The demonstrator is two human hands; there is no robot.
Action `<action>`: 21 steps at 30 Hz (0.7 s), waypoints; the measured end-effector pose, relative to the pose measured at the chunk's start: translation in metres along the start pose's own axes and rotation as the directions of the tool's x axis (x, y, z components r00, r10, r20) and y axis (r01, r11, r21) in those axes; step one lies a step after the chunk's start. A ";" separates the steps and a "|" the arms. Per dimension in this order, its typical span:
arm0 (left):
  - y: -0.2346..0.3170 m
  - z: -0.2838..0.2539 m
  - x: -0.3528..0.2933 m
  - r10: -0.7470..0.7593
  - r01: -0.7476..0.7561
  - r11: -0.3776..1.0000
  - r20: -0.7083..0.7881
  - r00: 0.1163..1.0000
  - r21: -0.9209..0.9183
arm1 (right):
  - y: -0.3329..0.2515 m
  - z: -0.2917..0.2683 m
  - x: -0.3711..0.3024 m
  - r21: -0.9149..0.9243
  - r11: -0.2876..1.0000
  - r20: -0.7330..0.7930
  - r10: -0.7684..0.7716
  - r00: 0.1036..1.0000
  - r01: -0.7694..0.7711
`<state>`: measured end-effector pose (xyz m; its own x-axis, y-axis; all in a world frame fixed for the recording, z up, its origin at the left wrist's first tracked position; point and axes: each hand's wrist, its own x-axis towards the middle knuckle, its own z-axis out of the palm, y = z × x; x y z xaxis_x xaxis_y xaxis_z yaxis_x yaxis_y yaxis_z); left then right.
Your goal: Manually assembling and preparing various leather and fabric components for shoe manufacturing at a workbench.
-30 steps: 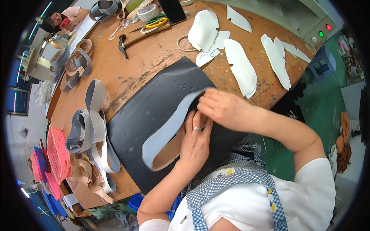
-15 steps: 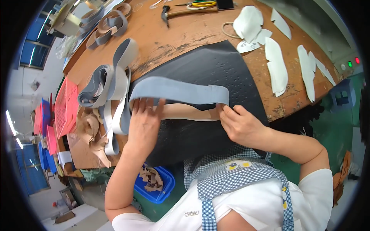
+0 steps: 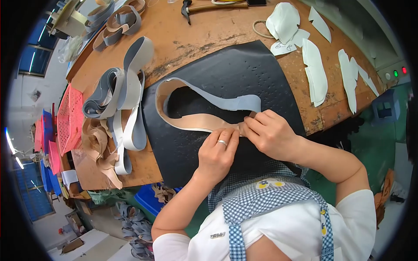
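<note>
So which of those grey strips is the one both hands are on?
The curled grey-and-tan strip lying on the black mat. The left hand and right hand pinch its ends together; the other strips lie heaped untouched to the left.

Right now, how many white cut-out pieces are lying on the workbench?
About 7, all on the bench's far right: a large rounded piece, two smaller ones under it, a pointed one, a long one, and two strips. Overlaps may hide more.

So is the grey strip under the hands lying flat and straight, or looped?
Looped. The grey strip curves round into an open loop on the black mat, tan underside showing, its ends pinched together under the left hand and right hand.
</note>
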<state>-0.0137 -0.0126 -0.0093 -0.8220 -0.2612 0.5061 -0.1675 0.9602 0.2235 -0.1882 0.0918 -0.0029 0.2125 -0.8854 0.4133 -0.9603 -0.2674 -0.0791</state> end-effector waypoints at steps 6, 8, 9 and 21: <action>-0.003 -0.001 -0.001 -0.016 0.016 1.000 -0.012 1.000 -0.023 | -0.001 -0.004 0.004 -0.110 0.989 0.010 -0.103 0.995 0.103; -0.005 -0.001 -0.001 -0.022 0.022 0.999 -0.015 1.000 -0.031 | -0.002 -0.004 0.006 -0.137 0.979 0.035 -0.145 0.989 0.148; -0.006 -0.001 -0.001 -0.008 0.008 1.000 -0.014 1.000 -0.030 | -0.002 -0.003 0.006 -0.173 0.967 0.049 -0.180 0.983 0.185; -0.007 -0.001 -0.003 0.005 -0.005 0.999 -0.016 1.000 -0.043 | -0.004 -0.003 0.003 -0.132 0.978 -0.013 -0.167 0.986 0.164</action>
<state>-0.0099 -0.0182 -0.0119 -0.8136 -0.2584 0.5208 -0.1397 0.9564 0.2563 -0.1843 0.0915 0.0008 0.3674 -0.8233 0.4326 -0.9279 -0.3563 0.1099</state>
